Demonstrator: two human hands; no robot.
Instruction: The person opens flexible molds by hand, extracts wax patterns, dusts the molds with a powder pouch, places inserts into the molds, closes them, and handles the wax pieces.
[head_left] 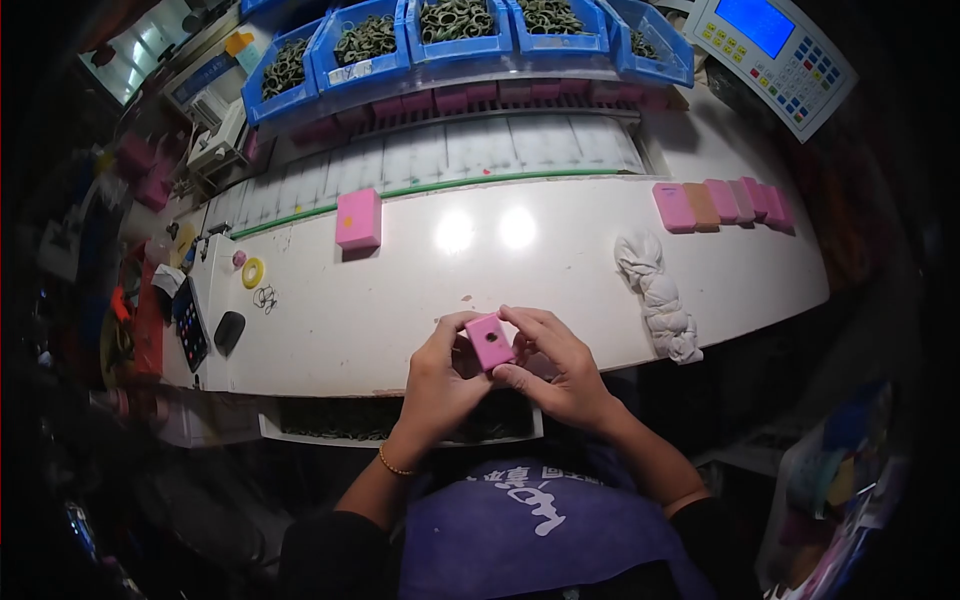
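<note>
One pink block in two hands, the others set down

Nearest is a purple apron [520, 510], and beyond it a white tray [268, 421] holding dark greenish pieces, too many and too dim to count. Over the near edge of the white table [560, 280], the left hand [437, 372] and the right hand [565, 375] grasp one pink block [484, 352] between them, fingers around its sides. Its upward face shows one dark hole; whether anything sits inside is too small to tell.

As far as can be judged, the handling of this block is under way and unfinished, since both hands are on it. The others are out of hand; nothing shows whether they are done or waiting.

Farther along, to the left, are one phone [190, 325], one dark mouse-like object [229, 333] and one yellow ring [253, 272]; to the right lies one twisted white cloth [662, 298]. Beyond these, one lone block [357, 220] stands left of centre, and a row of blocks [674, 207] lies far right: about six, one of them orange-brown, the farthest hard to separate. Farthest are five blue bins [460, 48] of dark rings, uncountable, and one keypad panel [778, 72] at right.
</note>
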